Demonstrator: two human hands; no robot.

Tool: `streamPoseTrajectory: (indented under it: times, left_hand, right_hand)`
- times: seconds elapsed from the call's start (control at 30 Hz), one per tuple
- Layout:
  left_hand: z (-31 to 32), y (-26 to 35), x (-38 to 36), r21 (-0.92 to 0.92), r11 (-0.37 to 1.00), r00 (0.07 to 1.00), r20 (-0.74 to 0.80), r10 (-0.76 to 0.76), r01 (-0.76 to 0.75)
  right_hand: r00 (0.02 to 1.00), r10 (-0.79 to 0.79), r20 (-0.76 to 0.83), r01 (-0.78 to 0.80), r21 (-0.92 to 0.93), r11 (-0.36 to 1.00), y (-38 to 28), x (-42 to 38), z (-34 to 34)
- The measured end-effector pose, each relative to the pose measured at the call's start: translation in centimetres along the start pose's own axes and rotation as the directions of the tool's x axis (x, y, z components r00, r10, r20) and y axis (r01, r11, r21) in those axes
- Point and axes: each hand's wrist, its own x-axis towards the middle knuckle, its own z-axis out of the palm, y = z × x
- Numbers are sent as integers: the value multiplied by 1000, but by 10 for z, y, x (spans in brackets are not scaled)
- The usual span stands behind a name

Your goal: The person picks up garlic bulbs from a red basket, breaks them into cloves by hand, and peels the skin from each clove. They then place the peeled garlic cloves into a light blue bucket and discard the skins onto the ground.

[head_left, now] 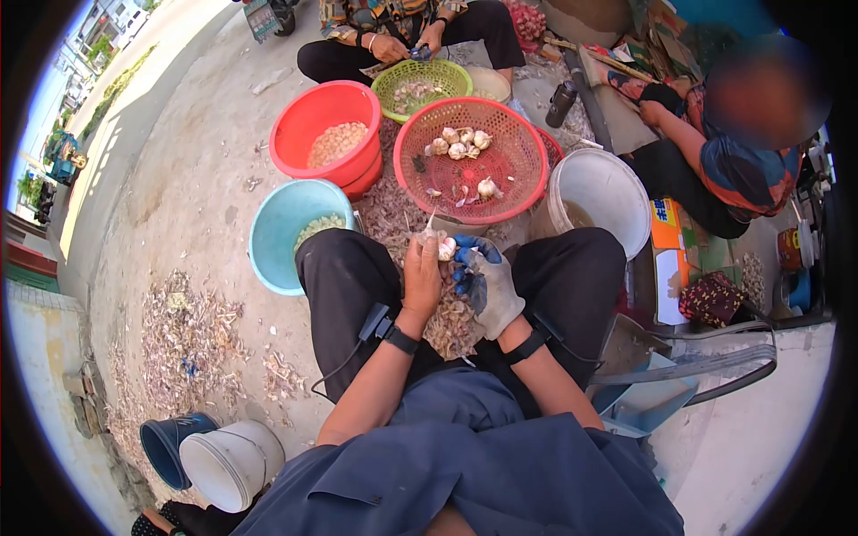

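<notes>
Head view. Bulb (pixel 446 249) between the two hands, just short of the near rim of the red basket (pixel 511 159). Left hand (pixel 422 277), bare: fingers drawn in on the bulb's left side, holding it. Right hand (pixel 492 293), gloved: fingers bent toward the bulb's right side; whether they grip it, or a hidden tool, cannot be told. The bulb lies right of the bare fingertips and left of the gloved ones, near both alike. A thin stalk (pixel 432 220) points up from the left fingertips toward the basket; the bulb's long axis is unclear. In the basket, clustered bulbs (pixel 459 141) lie toward the far edge.
</notes>
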Motion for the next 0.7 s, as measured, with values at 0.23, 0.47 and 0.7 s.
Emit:
streamPoseTrajectory:
  times: [0.23, 0.47, 0.7]
  left_hand:
    - [4, -9, -3, 20, 999, 999, 5, 42, -42]
    - [-2, -3, -3, 110, 993, 993, 102, -60, 49]
    - [-7, -7, -5, 202, 979, 995, 96, -26, 6]
  right_hand:
    - [992, -90, -92, 51, -362, 931, 4, 3, 2]
    - [962, -264, 69, 260, -529, 808, 10, 9, -11]
    - [1000, -27, 0, 25, -379, 925, -6, 2, -5]
